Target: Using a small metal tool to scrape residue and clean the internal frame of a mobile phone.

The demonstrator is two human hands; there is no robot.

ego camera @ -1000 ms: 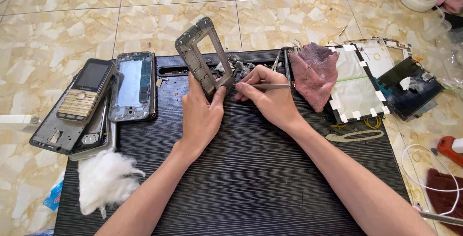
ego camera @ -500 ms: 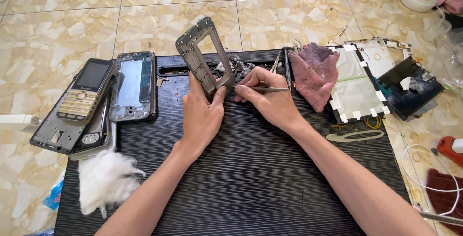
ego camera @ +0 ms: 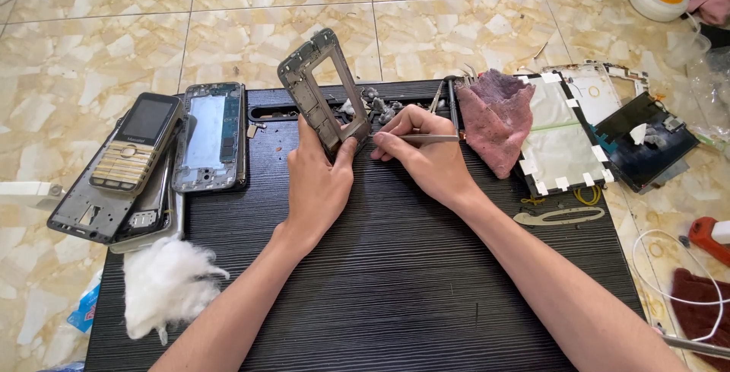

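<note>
Taking the black ribbed mat as your landmark: off its left edge a keypad phone lies on top of a grey phone chassis, and a tuft of white cotton sits on the mat's lower left corner. On the upper left of the mat lies an opened phone body, face up. At the mat's upper middle your left hand is closed around the lower end of the phone frame, holding it upright and tilted, its open window facing you. Just right of it your right hand pinches a pair of metal tweezers, the tips meeting the frame's lower right corner beside your left thumb. Behind the frame, at the mat's top edge, a heap of small dark parts is too small to make out. At the mat's upper right corner lies a pink cloth, and beyond the right edge a white panel with taped corners and a dark board rest on the tiled floor. Judging from this, the tips could slip off the corner and jab your thumb, since they work so close to it, and any small piece freed there might drop into the mat's grooves
</note>
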